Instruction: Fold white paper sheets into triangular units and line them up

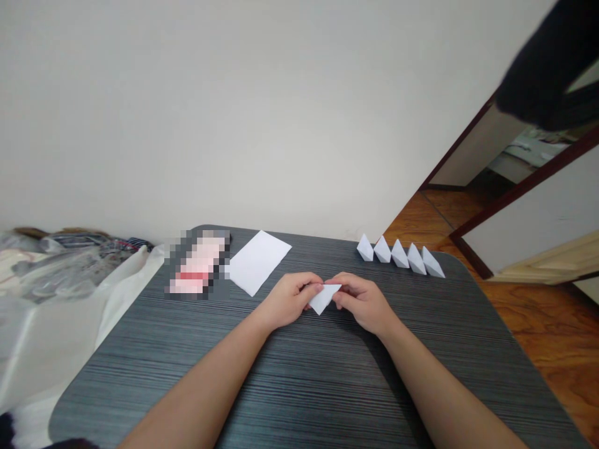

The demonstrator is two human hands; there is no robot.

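Two-handed grip (291,300) on folded paper (322,302), inside table edges (322,241)

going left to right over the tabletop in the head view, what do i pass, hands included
pixelated pinkish item → white sheet of paper → left hand → small folded paper → right hand → rightmost of the five folded paper pieces

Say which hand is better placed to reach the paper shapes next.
Probably the right hand, nearer the paper shapes. Both hands hold the folded paper, but the left hand sits nearer the white sheet.
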